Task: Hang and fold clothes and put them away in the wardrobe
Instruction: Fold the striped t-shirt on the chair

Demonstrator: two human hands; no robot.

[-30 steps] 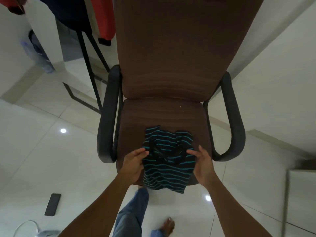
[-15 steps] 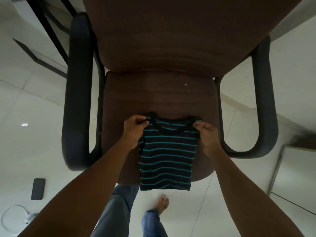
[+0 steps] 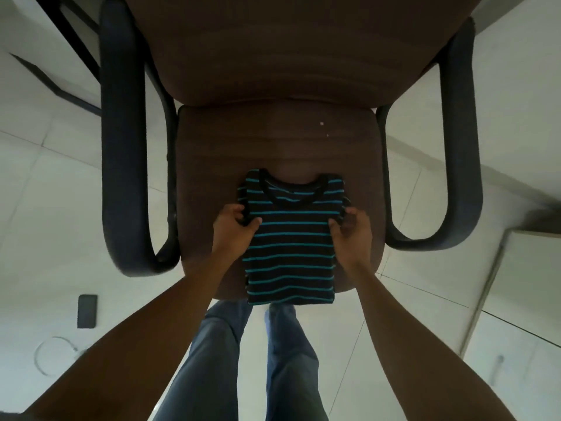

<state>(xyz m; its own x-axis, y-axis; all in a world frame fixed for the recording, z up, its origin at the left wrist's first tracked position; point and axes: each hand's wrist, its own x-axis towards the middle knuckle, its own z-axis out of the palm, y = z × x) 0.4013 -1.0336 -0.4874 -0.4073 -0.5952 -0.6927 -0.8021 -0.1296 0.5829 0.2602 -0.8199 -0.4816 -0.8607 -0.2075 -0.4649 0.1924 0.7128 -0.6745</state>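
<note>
The floor [image 3: 36,208] is of pale glossy tiles. On it at the left lie a dark phone [image 3: 87,311] and, nearer to the person, a thin white ring-shaped cable [image 3: 50,355]. Dark stand legs [image 3: 76,41] show at the upper left. A brown office chair fills the middle, with a black left armrest [image 3: 121,147], a fabric seat [image 3: 243,141] and a black right armrest [image 3: 458,147]. Far right stands a white low block [image 3: 528,284]; what it is I cannot tell.

The left hand [image 3: 233,229] has its fingers curled and grips the left sleeve edge of the striped T-shirt [image 3: 291,253]. The T-shirt, black with teal stripes, lies flat on the front half of the seat, collar toward the backrest, hem just over the front edge. The right hand [image 3: 352,235] grips the right sleeve edge in the same curled way.

Half a second earlier both hands held the shoulders beside the collar and more of the T-shirt hung over the front edge; now it lies farther up the seat and the hands are lower on its sides.
</note>
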